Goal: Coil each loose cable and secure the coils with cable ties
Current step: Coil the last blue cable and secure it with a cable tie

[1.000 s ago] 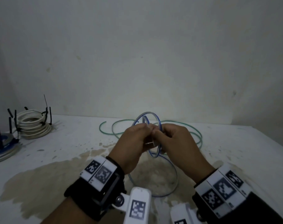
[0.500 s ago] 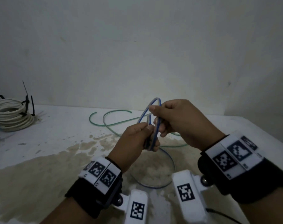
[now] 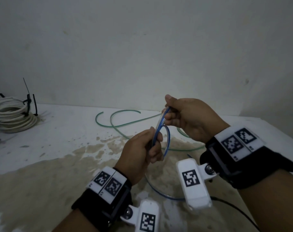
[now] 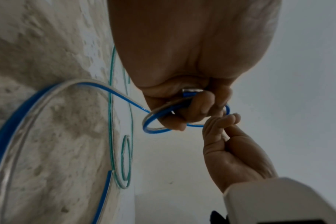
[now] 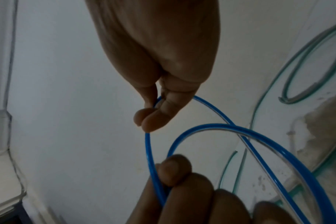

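A thin blue cable (image 3: 167,141) forms small loops held upright between both hands above the stained white table (image 3: 72,131). My left hand (image 3: 142,151) grips the lower side of the loops (image 4: 153,121). Higher up, my right hand (image 3: 184,118) pinches the top of the loop (image 5: 150,136) between thumb and fingertips. The rest of the blue cable (image 3: 159,193) trails down onto the table towards me. A loose green cable (image 3: 119,124) lies curled on the table behind the hands.
A white cable coil (image 3: 13,114) bound with black cable ties (image 3: 29,104) sits at the far left by the wall. A black lead (image 3: 239,210) runs off at the lower right. The table's right edge (image 3: 276,131) lies close to my right wrist.
My right hand has risen and moved apart from the left, stretching the blue loop taller. The view has shifted right, so the coils at the left have slid partly out of frame.
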### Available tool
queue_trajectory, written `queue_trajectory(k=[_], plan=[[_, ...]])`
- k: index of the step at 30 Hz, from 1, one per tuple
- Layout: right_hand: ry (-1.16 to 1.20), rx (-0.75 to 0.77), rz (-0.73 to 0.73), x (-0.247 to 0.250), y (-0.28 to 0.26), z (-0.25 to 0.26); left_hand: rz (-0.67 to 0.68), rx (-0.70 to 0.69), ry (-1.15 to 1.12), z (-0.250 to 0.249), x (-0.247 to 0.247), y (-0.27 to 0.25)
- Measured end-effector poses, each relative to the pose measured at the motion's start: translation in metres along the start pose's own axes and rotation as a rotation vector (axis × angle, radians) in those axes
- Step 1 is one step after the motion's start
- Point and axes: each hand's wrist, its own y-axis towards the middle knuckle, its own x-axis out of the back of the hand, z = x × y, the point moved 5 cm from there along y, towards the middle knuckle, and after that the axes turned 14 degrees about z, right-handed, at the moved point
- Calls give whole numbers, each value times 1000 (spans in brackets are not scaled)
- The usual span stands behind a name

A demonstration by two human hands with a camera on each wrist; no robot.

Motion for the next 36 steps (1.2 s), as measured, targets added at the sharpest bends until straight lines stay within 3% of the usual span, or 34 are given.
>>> queue_trajectory(k=[7, 15, 21, 26, 29, 31, 32, 36], plan=[[218, -69, -59, 1, 5, -19, 86, 52, -175, 1, -2, -3], [277, -64, -99, 2, 6, -24, 52, 30, -98, 2, -5, -6], [190, -41, -180, 26, 1, -15, 50, 60, 11, 1, -1, -7], [-42, -130, -176, 31, -3, -22, 96, 65, 67, -2, -6, -9], [-678, -185, -216, 36, -8, -22, 90, 58, -20, -6, -4, -11], [-1095, 8, -313, 34, -14, -15, 99, 51, -109, -10, -2, -11], [-1114, 131, -308, 30, -18, -14, 104, 46, -159, -13, -1, -11], [-782, 292, -83, 10, -30, -22, 100, -9, -327, -29, 0, -13]])
